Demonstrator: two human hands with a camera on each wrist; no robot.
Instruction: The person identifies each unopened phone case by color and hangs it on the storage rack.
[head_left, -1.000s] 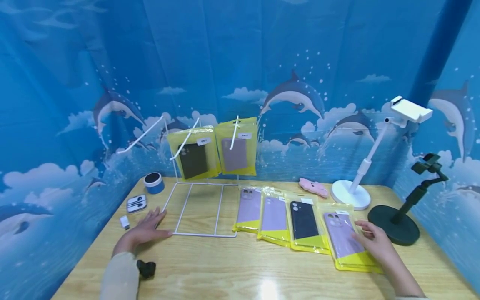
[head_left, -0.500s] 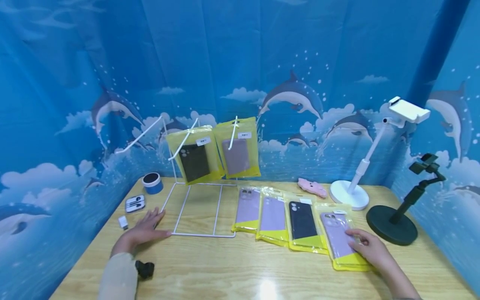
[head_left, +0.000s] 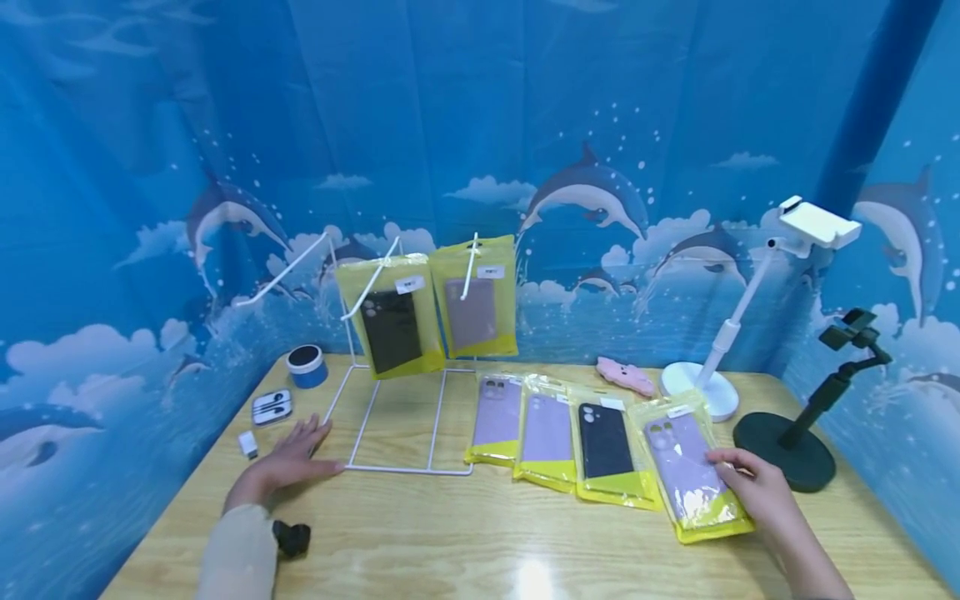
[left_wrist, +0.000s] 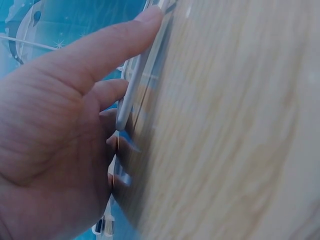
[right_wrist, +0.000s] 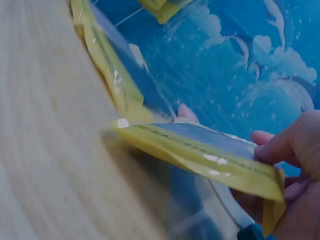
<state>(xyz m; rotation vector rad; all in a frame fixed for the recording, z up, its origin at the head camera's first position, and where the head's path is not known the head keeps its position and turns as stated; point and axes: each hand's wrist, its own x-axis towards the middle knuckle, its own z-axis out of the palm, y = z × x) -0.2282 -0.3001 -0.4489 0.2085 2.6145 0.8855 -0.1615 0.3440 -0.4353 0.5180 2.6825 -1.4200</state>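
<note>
My right hand [head_left: 763, 493] pinches the right edge of a bagged lilac phone case [head_left: 681, 462], thumb on top and fingers beneath. In the right wrist view that yellow-edged bag [right_wrist: 200, 157] is tilted up off the table, with a shadow below. My left hand [head_left: 294, 460] lies at the left front corner of a white wire rack [head_left: 408, 472], fingers spread; the left wrist view has the thumb along the wire [left_wrist: 132, 90]. Two bagged cases hang on the rack's hooks, one black [head_left: 392, 329] and one lilac [head_left: 471, 312].
Three more bagged cases lie in a row, with a black one [head_left: 606, 442] nearest the right hand. Behind are a pink object [head_left: 626, 376], a white phone stand [head_left: 697, 392] and a black stand [head_left: 787, 454]. Boxed earphones [head_left: 272, 407] and a blue-white cylinder [head_left: 307, 367] stand left.
My right hand has closed on the rightmost bagged lilac case and lifted it, tilting it. The hanging black case has swung slightly. My left hand has stayed in place.
</note>
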